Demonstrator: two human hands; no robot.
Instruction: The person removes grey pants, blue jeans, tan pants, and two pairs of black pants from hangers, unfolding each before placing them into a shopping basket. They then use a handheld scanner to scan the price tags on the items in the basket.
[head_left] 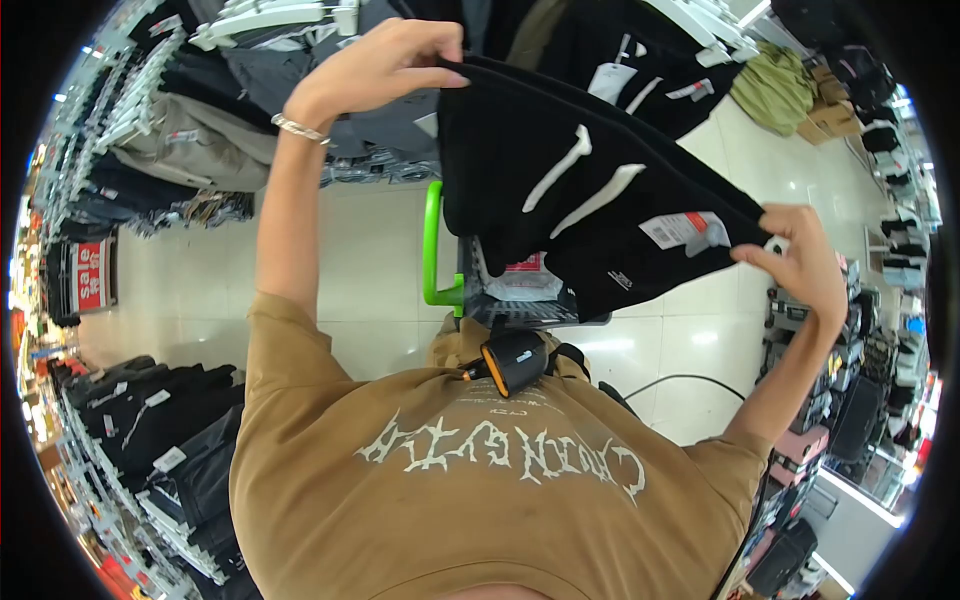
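Stretched out in front of me is a pair of black drawstring pants (500, 150), held up by its top edge. Two white drawstrings and a white-and-red price tag (685, 232) hang on the front. A small white print sits lower down on the cloth. My left hand (390, 62), a bracelet at its wrist, pinches one end of the edge. The other end, lower, is gripped between the thumb and fingers of my right hand (795, 252). Under the pants is a cart with a green handle (433, 245), partly hidden, with a plastic-wrapped packet (515, 278) in it.
Racks of hanging trousers (200, 135) stand ahead on the left, and dark clothes (150, 430) hang behind left. A red sale sign (90, 275) is at far left. Suitcases (800, 450) line the right. A green cloth (775, 90) and cardboard box (830, 105) are ahead right.
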